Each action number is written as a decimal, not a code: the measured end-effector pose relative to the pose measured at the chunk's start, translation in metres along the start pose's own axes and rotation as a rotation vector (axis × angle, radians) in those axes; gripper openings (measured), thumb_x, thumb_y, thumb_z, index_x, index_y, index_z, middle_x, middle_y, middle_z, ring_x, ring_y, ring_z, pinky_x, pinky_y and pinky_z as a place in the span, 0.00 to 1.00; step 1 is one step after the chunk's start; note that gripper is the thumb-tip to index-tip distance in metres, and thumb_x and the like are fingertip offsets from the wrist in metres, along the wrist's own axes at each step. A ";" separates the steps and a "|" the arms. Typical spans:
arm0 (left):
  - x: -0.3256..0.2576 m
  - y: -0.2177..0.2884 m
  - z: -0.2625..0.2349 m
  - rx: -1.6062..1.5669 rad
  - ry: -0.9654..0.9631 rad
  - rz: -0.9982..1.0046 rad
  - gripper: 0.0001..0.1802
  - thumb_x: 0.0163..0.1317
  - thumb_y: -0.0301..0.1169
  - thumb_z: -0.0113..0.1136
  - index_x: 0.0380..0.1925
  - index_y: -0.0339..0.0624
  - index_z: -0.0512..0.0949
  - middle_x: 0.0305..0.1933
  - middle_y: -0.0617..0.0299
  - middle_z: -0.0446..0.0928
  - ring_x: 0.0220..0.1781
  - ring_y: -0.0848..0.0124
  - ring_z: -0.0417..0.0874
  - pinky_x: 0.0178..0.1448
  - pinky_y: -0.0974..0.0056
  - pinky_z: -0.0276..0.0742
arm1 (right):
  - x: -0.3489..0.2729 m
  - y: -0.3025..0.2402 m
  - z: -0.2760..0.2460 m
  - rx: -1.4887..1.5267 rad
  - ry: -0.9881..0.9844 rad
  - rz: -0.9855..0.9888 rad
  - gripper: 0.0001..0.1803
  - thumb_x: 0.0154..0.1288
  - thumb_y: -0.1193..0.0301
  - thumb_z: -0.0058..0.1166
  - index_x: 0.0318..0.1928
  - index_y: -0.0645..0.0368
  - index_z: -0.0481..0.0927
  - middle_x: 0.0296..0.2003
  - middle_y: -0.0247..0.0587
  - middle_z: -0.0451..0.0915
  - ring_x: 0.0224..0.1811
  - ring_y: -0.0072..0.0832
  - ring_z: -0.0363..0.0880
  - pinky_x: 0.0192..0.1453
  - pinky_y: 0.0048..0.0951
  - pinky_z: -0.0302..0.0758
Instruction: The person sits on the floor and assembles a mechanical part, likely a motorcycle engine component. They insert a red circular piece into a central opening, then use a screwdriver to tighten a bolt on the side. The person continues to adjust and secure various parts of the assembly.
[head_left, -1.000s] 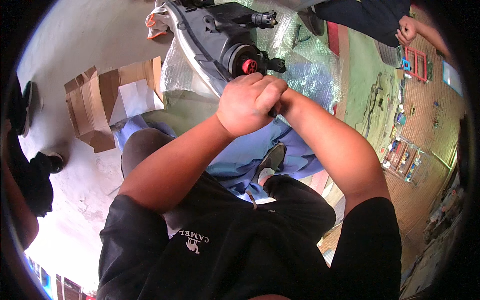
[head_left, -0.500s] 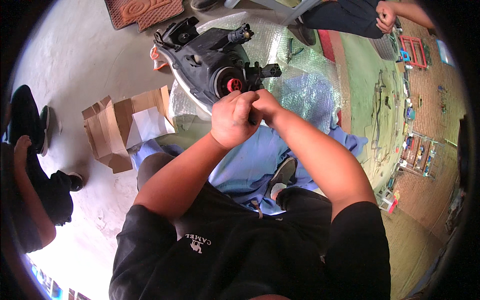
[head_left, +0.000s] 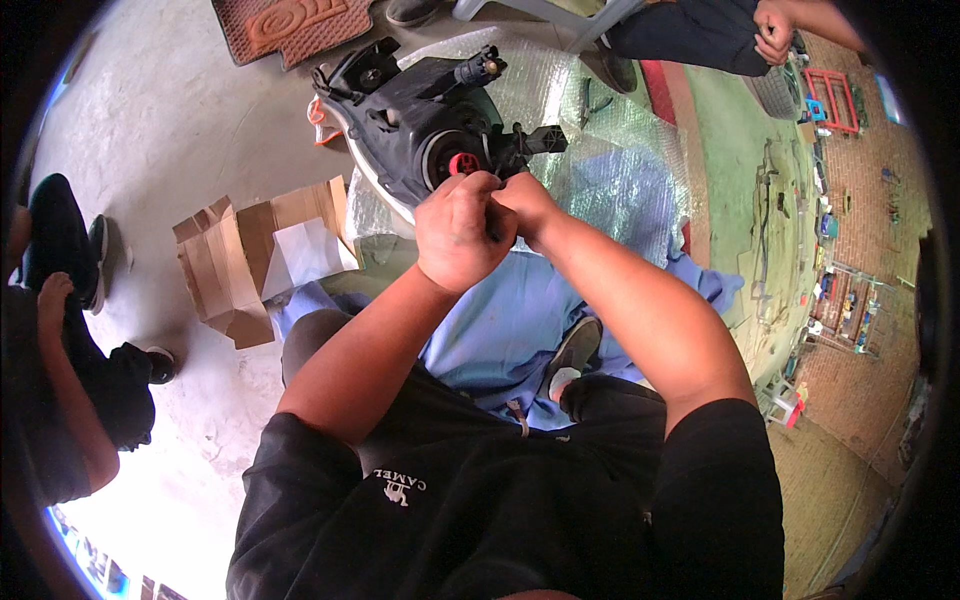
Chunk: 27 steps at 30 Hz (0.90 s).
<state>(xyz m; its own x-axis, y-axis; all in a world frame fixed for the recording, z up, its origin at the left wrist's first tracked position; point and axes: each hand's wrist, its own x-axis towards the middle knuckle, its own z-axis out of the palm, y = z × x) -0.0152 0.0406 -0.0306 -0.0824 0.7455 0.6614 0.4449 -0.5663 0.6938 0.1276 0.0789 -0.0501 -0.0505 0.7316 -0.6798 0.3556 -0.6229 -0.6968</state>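
A black car headlight housing (head_left: 395, 125) rests with its back side up, a red round part (head_left: 463, 163) set in its circular opening. Just below that opening my left hand (head_left: 462, 230) is closed, fingers curled in; what they hold is hidden. Touching it on the right is my right hand (head_left: 527, 207), also closed, its fingertips out of sight behind the left one. Both hands are at the near edge of the housing. Bubble wrap (head_left: 610, 130) spreads beneath and beside the housing.
An opened cardboard box (head_left: 222, 275) with white paper (head_left: 302, 252) lies to the left. Blue cloth (head_left: 490, 325) covers the floor before me. Pliers (head_left: 597, 104) lie on the bubble wrap. Other people sit at the left edge and top right. A patterned floor mat (head_left: 290, 25) is at the top.
My left hand has turned slightly and shifted a little left and down. The right hand stays close beside it. The whole view has shifted slightly.
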 end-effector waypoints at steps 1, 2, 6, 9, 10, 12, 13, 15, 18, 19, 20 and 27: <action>0.000 0.000 0.001 0.007 -0.002 0.019 0.27 0.44 0.18 0.66 0.47 0.39 0.69 0.30 0.55 0.78 0.23 0.57 0.81 0.28 0.58 0.77 | -0.001 0.001 -0.001 0.000 -0.015 0.024 0.12 0.50 0.73 0.63 0.35 0.67 0.85 0.33 0.44 0.85 0.35 0.29 0.82 0.37 0.36 0.76; 0.000 -0.001 0.001 0.016 -0.003 0.035 0.27 0.44 0.18 0.66 0.46 0.39 0.69 0.30 0.55 0.78 0.24 0.57 0.81 0.28 0.58 0.78 | -0.001 0.001 -0.002 0.002 -0.042 0.062 0.12 0.50 0.73 0.63 0.35 0.67 0.85 0.33 0.44 0.85 0.35 0.29 0.82 0.37 0.35 0.76; 0.003 -0.002 0.000 -0.051 -0.020 0.035 0.25 0.43 0.18 0.67 0.44 0.39 0.70 0.31 0.57 0.78 0.26 0.56 0.82 0.30 0.58 0.79 | 0.004 -0.002 -0.011 -0.096 -0.013 0.042 0.14 0.48 0.72 0.65 0.35 0.68 0.84 0.32 0.43 0.84 0.32 0.30 0.81 0.35 0.37 0.76; 0.004 -0.001 -0.001 -0.035 -0.018 -0.002 0.24 0.44 0.18 0.66 0.44 0.39 0.70 0.30 0.56 0.77 0.25 0.56 0.82 0.29 0.59 0.78 | 0.009 -0.003 -0.010 -0.279 0.031 0.032 0.13 0.48 0.72 0.64 0.36 0.67 0.85 0.33 0.43 0.85 0.34 0.29 0.81 0.38 0.36 0.76; 0.005 0.000 0.000 -0.026 -0.014 -0.018 0.24 0.44 0.17 0.65 0.44 0.39 0.70 0.29 0.56 0.77 0.25 0.56 0.81 0.28 0.59 0.78 | 0.008 -0.003 -0.009 -0.217 0.012 0.043 0.13 0.48 0.72 0.63 0.36 0.67 0.85 0.33 0.43 0.85 0.34 0.30 0.82 0.38 0.36 0.76; 0.006 0.000 0.001 -0.036 -0.007 -0.013 0.23 0.44 0.17 0.65 0.43 0.39 0.71 0.30 0.55 0.77 0.25 0.56 0.81 0.28 0.58 0.78 | 0.007 -0.002 -0.006 -0.090 -0.013 0.081 0.12 0.49 0.73 0.63 0.35 0.67 0.85 0.33 0.42 0.85 0.35 0.30 0.82 0.38 0.36 0.77; 0.007 -0.001 0.001 -0.038 -0.006 -0.010 0.23 0.44 0.17 0.65 0.43 0.39 0.71 0.30 0.54 0.77 0.25 0.56 0.81 0.28 0.58 0.78 | 0.006 -0.002 -0.005 -0.078 -0.001 0.021 0.12 0.49 0.72 0.63 0.34 0.68 0.85 0.32 0.43 0.85 0.34 0.30 0.82 0.38 0.37 0.77; 0.009 -0.002 0.002 -0.079 0.007 0.018 0.26 0.43 0.20 0.67 0.45 0.40 0.70 0.28 0.56 0.76 0.24 0.56 0.79 0.27 0.56 0.75 | 0.004 -0.004 -0.006 -0.050 -0.007 -0.041 0.12 0.49 0.72 0.63 0.33 0.70 0.84 0.30 0.43 0.85 0.33 0.31 0.82 0.36 0.37 0.77; 0.009 -0.002 0.002 -0.064 0.013 -0.007 0.28 0.43 0.23 0.68 0.46 0.42 0.69 0.27 0.57 0.75 0.24 0.56 0.78 0.26 0.55 0.74 | 0.006 -0.008 -0.008 -0.346 0.090 0.016 0.11 0.50 0.74 0.61 0.35 0.68 0.84 0.31 0.44 0.85 0.34 0.29 0.82 0.35 0.34 0.77; 0.009 -0.003 0.001 -0.042 0.012 -0.024 0.28 0.43 0.23 0.68 0.46 0.42 0.69 0.26 0.58 0.75 0.24 0.56 0.78 0.26 0.55 0.74 | 0.007 -0.007 -0.008 -0.269 0.033 0.022 0.10 0.51 0.74 0.61 0.34 0.68 0.84 0.31 0.44 0.85 0.33 0.29 0.82 0.35 0.34 0.76; 0.008 -0.004 0.000 -0.019 0.012 -0.052 0.28 0.43 0.23 0.68 0.46 0.42 0.69 0.26 0.58 0.75 0.24 0.56 0.78 0.26 0.55 0.74 | 0.007 -0.007 -0.008 -0.156 0.000 0.010 0.10 0.52 0.73 0.60 0.33 0.68 0.84 0.30 0.44 0.84 0.32 0.29 0.82 0.34 0.35 0.76; 0.006 -0.003 0.002 -0.033 -0.015 -0.025 0.26 0.43 0.20 0.67 0.45 0.39 0.71 0.32 0.55 0.77 0.28 0.55 0.82 0.31 0.57 0.79 | 0.004 -0.005 -0.009 -0.167 -0.027 0.030 0.12 0.49 0.71 0.66 0.32 0.68 0.84 0.29 0.41 0.83 0.31 0.28 0.80 0.33 0.36 0.75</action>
<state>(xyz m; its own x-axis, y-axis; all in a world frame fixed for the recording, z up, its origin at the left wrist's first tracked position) -0.0153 0.0471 -0.0294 -0.0798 0.7645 0.6397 0.4130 -0.5587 0.7192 0.1339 0.0876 -0.0478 -0.0623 0.7043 -0.7071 0.5070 -0.5880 -0.6303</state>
